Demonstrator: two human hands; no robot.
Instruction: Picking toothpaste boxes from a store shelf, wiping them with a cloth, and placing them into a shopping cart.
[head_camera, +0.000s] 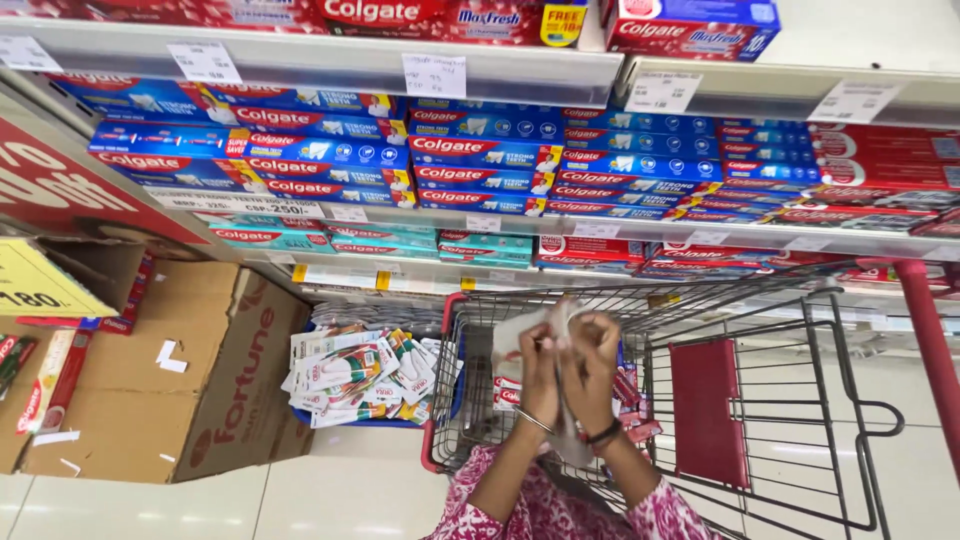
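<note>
Both hands raised over wire trolley (800, 400), pinched on white plastic wrapper (520, 335). Left hand (540, 370) fingers clenched on wrapper's near side; right hand (592, 365) fingers grasping it from opposite side — wrapper bunched between fingertips and spilling above them. Step in hand, likely: tearing or opening wrapper. Next move calls for firm opposing pull. Red packs (630, 395) lie in trolley below fingers; toothpaste boxes (480, 160) shelved well beyond.

Bright even store light, floor glare, curved wide-angle edges
</note>
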